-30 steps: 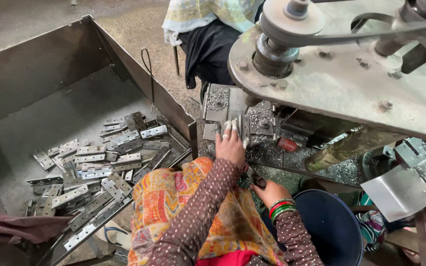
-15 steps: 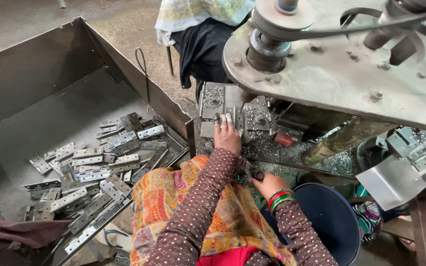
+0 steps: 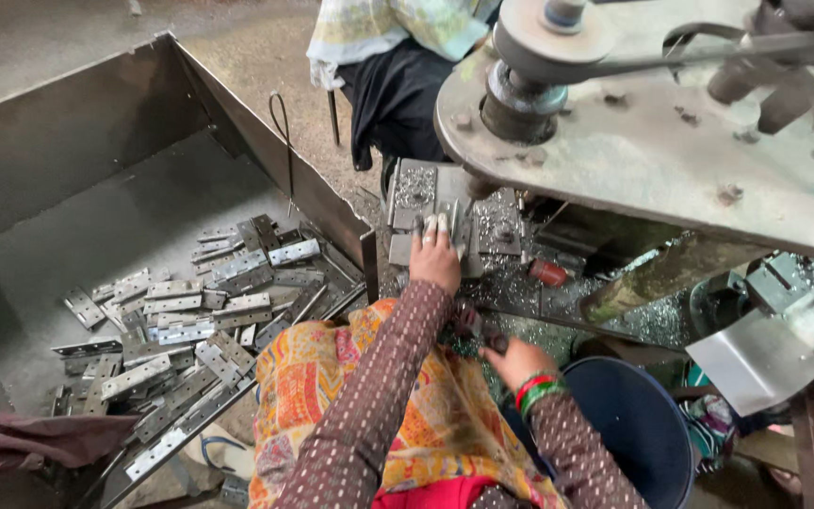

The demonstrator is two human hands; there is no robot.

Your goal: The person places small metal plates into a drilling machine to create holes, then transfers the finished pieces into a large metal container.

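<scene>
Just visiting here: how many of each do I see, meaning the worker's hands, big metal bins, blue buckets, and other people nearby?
Worker's hands: 2, the left hand and the right hand
Metal bin: 1
Blue bucket: 1
Other person: 1
Total: 5
The hinges in the bin are piled too thickly to count.

Bare concrete floor (image 3: 68,38) across upper left, dusty, flat daylight with no hard shadows. Large sheet-metal bin (image 3: 96,141) fills the left, its wall slanting toward centre. Grey machine plate (image 3: 671,160) with pulley (image 3: 539,47) and belt upper right. Blue bucket (image 3: 633,424) lower right.
</scene>
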